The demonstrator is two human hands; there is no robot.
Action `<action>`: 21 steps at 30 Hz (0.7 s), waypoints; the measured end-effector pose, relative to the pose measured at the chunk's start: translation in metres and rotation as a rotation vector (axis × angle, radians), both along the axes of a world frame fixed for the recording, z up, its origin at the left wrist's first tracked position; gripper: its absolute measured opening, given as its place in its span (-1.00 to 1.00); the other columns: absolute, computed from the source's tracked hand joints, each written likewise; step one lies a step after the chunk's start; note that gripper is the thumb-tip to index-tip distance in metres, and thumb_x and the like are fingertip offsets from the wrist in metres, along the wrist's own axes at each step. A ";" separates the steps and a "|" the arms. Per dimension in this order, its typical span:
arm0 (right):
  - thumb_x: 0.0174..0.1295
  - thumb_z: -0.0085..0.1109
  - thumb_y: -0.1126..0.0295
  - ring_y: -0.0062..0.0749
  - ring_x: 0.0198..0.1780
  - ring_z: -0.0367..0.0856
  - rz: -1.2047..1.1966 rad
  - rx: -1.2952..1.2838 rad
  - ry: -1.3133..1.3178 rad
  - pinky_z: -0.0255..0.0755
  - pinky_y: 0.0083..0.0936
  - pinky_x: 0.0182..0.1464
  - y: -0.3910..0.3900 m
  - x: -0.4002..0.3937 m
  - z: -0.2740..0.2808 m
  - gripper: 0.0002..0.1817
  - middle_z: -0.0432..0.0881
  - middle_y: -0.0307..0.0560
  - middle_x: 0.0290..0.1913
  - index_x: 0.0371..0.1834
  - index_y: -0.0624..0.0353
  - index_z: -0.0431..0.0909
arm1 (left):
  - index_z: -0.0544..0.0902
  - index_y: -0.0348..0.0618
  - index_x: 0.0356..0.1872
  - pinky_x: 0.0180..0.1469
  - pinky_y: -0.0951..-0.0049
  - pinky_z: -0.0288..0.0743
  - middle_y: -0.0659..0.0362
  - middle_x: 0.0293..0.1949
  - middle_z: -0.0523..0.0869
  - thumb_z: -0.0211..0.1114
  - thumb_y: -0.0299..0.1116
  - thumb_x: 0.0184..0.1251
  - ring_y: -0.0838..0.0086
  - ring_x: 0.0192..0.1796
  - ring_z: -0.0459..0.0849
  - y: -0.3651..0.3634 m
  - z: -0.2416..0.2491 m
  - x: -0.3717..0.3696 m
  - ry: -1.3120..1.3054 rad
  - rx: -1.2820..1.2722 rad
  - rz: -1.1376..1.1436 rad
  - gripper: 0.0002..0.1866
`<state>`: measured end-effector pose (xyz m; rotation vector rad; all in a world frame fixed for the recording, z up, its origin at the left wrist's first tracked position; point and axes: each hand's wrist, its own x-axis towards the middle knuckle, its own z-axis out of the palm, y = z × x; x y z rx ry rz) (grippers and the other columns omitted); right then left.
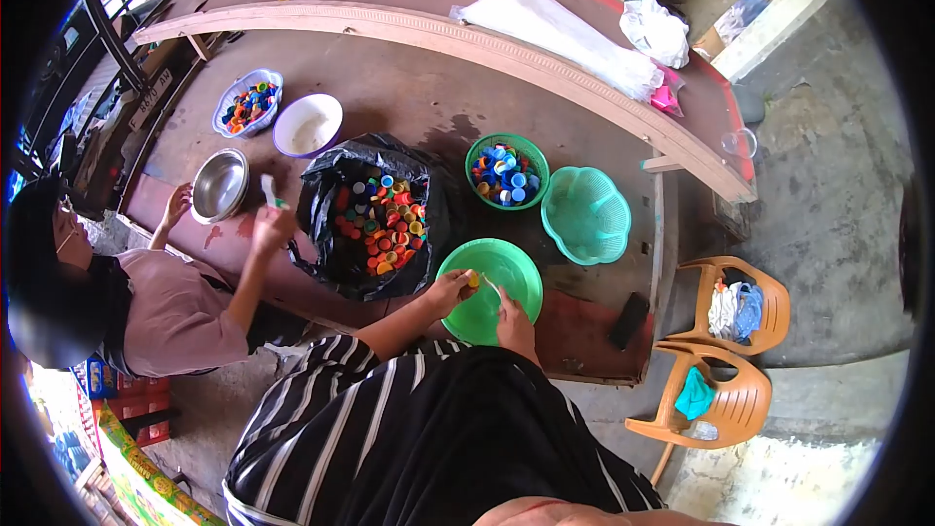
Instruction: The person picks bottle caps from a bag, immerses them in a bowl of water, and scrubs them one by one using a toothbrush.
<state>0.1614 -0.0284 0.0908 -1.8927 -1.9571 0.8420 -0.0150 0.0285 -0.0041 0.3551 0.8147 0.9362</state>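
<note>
Over the green basin (469, 323), my left hand (448, 293) pinches a yellow bottle cap (473, 279). My right hand (515, 324) is closed around a thin, pale tool (491, 283) whose tip points at the cap; its exact kind is too small to make out. Left of the basin, a black plastic bag (319, 197) stands wide open, full of bottle caps (394, 224) that are mostly red, orange and yellow. Behind the basin are a green basket (479, 149) of mostly blue and white caps and a mint-green scalloped basket (586, 216).
A co-worker (180, 307) at the left holds a pale tool near a metal bowl (198, 197). Beyond stand a purple-rimmed bowl (309, 125) and a scalloped bowl (223, 109) of caps. A wooden rail (438, 34) crosses the table. A dark phone-like object (629, 320) lies near the right edge.
</note>
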 end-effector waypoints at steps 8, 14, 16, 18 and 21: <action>0.29 -0.02 0.47 -0.01 -0.14 0.62 0.009 0.050 -0.179 0.49 -0.19 -0.15 0.007 0.003 -0.004 -0.51 0.58 0.00 -0.13 0.30 -0.16 0.44 | 0.59 -0.31 -0.01 -0.10 0.53 0.57 0.15 -0.22 0.66 0.37 -0.39 0.26 0.50 -0.19 0.65 0.000 0.024 -0.006 0.440 0.217 -0.002 -0.68; 0.33 -0.02 0.40 -0.04 -0.15 0.63 0.074 0.186 -0.166 0.49 -0.21 -0.18 0.013 0.016 -0.030 -0.63 0.59 -0.05 -0.10 0.18 -0.14 0.55 | 0.62 -0.36 -0.06 -0.10 0.51 0.58 0.10 -0.21 0.72 0.53 -0.39 0.05 0.51 -0.21 0.69 0.004 0.041 -0.016 0.667 0.362 -0.085 -0.56; 0.35 -0.02 0.35 -0.03 -0.15 0.62 0.028 0.185 -0.072 0.49 -0.22 -0.18 0.010 0.008 -0.016 -0.67 0.59 -0.07 -0.10 0.15 -0.12 0.57 | 0.61 -0.37 -0.05 -0.13 0.50 0.58 0.10 -0.24 0.72 0.53 -0.41 0.05 0.49 -0.24 0.70 0.007 0.035 -0.021 0.767 0.460 -0.096 -0.56; 0.38 -0.01 0.30 -0.03 -0.15 0.62 -0.031 0.185 0.063 0.49 -0.22 -0.19 0.007 -0.001 0.013 -0.70 0.60 -0.08 -0.12 0.11 -0.10 0.58 | 0.63 -0.35 -0.07 -0.12 0.48 0.59 0.10 -0.25 0.73 0.53 -0.42 0.03 0.48 -0.24 0.71 0.004 0.034 -0.021 0.682 0.395 -0.093 -0.58; 0.40 0.00 0.24 -0.01 -0.15 0.62 0.103 0.165 0.122 0.48 -0.21 -0.19 0.004 0.000 0.019 -0.73 0.61 -0.08 -0.17 0.05 -0.07 0.61 | 0.65 -0.33 -0.11 -0.12 0.48 0.60 0.10 -0.28 0.75 0.54 -0.42 0.00 0.48 -0.26 0.72 0.007 0.042 -0.019 0.800 0.498 -0.134 -0.60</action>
